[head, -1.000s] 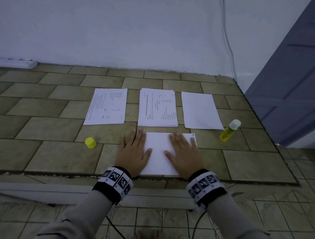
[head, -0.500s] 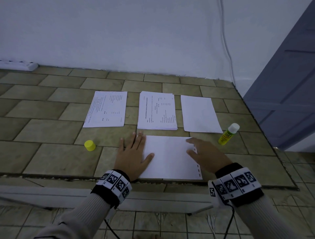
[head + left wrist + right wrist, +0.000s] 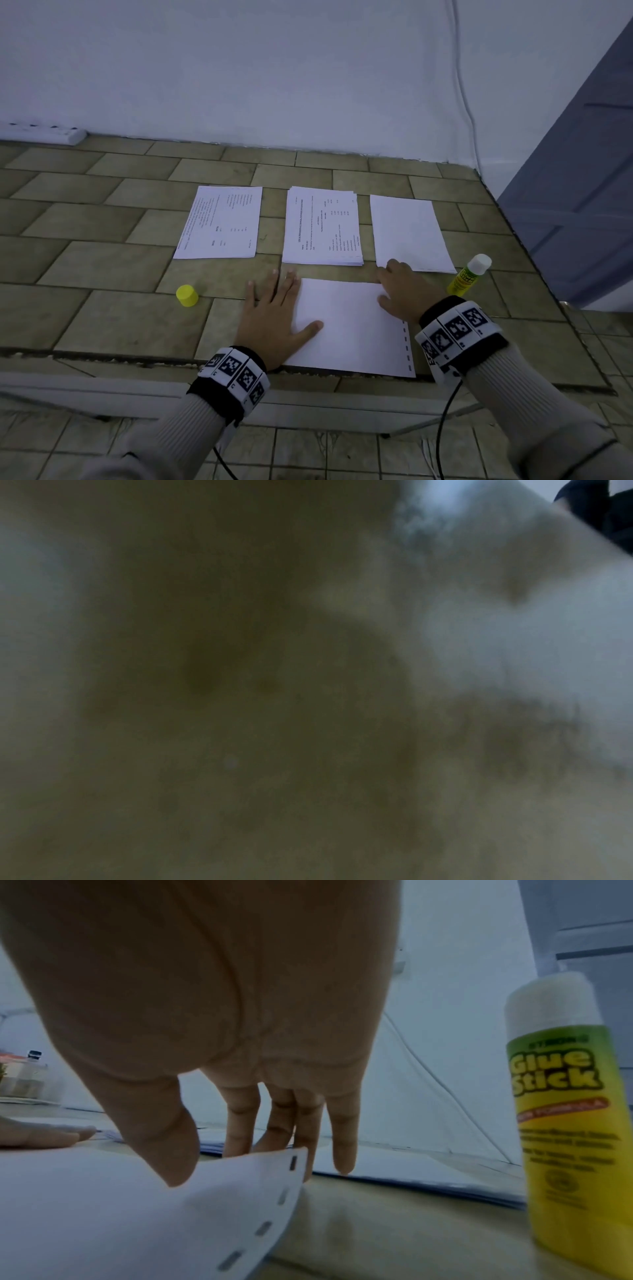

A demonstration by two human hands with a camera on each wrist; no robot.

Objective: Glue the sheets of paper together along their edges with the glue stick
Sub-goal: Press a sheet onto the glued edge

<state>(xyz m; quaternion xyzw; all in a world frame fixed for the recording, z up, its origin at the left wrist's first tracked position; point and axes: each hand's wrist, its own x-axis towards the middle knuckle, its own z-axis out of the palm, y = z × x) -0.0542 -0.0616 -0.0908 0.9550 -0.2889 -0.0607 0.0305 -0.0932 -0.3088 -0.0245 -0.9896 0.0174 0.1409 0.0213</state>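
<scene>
Matt white paper sheet on rough tiled ledge; glossy-labelled yellow plastic glue stick.

The head view looks down and forward over both hands on the counter; the right wrist view sits low behind its fingers, sharing the glue stick; the left wrist view is pressed close, blurred.
</scene>
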